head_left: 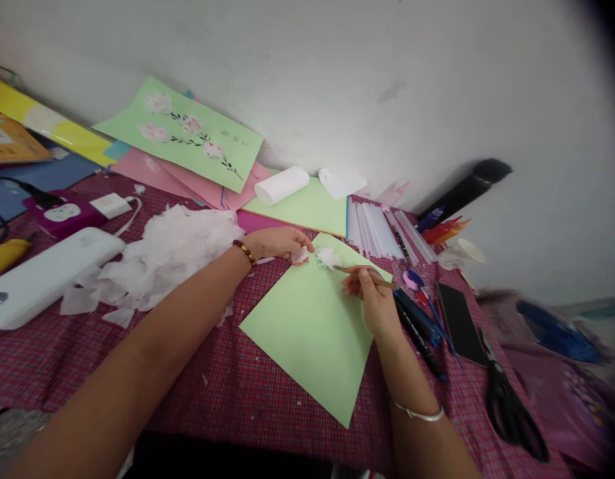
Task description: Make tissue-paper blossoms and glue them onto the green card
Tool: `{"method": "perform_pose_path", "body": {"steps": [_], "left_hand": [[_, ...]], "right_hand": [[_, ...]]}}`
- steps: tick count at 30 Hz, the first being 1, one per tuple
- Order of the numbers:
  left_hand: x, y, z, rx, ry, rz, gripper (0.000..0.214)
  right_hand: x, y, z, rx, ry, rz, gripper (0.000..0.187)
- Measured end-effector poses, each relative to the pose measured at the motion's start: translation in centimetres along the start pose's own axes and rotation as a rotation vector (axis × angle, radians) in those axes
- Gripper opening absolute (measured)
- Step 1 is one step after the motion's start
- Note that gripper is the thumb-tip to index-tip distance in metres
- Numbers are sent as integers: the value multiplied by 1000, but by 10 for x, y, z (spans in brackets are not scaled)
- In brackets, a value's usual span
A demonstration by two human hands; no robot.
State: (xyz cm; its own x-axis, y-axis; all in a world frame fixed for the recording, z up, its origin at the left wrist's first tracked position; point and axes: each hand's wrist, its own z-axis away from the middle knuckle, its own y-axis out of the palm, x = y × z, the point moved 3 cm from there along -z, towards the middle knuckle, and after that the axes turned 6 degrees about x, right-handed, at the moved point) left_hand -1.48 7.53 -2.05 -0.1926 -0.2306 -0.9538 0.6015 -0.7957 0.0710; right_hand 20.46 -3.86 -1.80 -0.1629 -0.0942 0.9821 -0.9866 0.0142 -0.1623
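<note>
A sheet of light green paper (307,332) lies cornerwise on the checked cloth. Near its far corner sits a small tuft of white tissue paper (328,257), with faint green marks at its edge. My right hand (375,293) grips a slim brown pencil-like stick (382,283), its tip touching or just beside the tuft. To the left of the tuft, my left hand (282,243) is closed, and a crumpled bit of whitish-pink tissue (300,255) shows under its fingers. Left of that wrist is a heap of torn white tissue (182,233).
Against the wall leans a green sheet with tissue flowers (188,143). A white roll (282,185) and white strips (372,229) lie behind. Pens (420,332), a phone (461,322) and black scissors (510,406) are at right; a white device (52,276) and purple power socket (62,213) at left.
</note>
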Motion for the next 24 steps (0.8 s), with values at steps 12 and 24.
{"method": "perform_pose_path", "body": {"steps": [12, 24], "left_hand": [[-26, 11, 8, 0, 100, -373, 60], [-29, 18, 5, 65, 201, -346, 46]], "right_hand": [[8, 9, 3, -67, -99, -53, 31], [14, 18, 5, -92, -131, 66, 20]]}}
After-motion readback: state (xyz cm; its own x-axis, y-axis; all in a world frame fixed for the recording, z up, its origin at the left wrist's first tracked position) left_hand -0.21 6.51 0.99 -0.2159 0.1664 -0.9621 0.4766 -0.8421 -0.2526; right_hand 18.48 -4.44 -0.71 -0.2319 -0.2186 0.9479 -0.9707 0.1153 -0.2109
